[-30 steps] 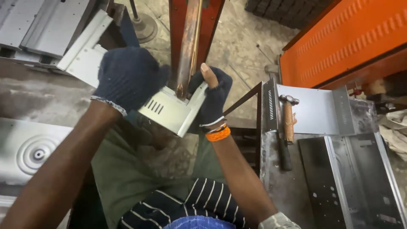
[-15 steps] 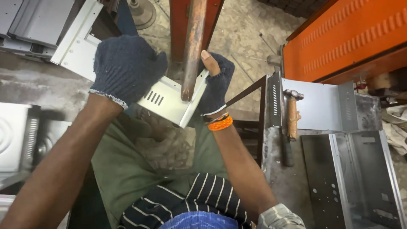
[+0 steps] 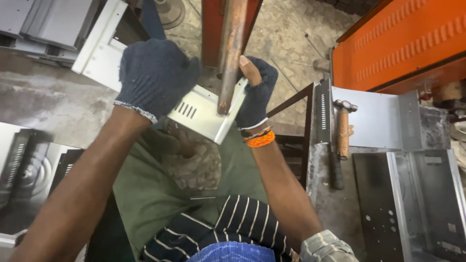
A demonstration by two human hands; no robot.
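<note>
Left hand (image 3: 155,75), in a dark knit glove, closed over the upper left part of a bent sheet-metal bracket (image 3: 206,114); fingers wrapped down over its edge. Right hand (image 3: 255,92), same kind of glove with the fingertips cut off, grips the bracket's right edge, bare thumb tip pointing up beside the bar. An orange band (image 3: 260,139) sits on the right wrist.

Bracket: pale grey, folded along its lower right edge, a row of short slots near the left hand. Held tilted between both hands, above the lap, in front of the person.

A rusty upright bar (image 3: 232,53) comes down from the top of frame; its lower end meets the bracket's face between the hands. Behind it, a red post (image 3: 211,29).

Below the hands: green trousers (image 3: 150,194), striped shirt (image 3: 228,228).

Right: metal table (image 3: 335,204) with a hammer (image 3: 343,131), wooden handle, lying on a flat grey sheet (image 3: 376,121). Dark punched panels (image 3: 383,208) lie nearer the person. Orange machine casing (image 3: 403,43) beyond.

Left: grey bench (image 3: 53,106), stamped metal parts (image 3: 29,165) at its near edge, more folded sheets (image 3: 48,19) at top left.
</note>
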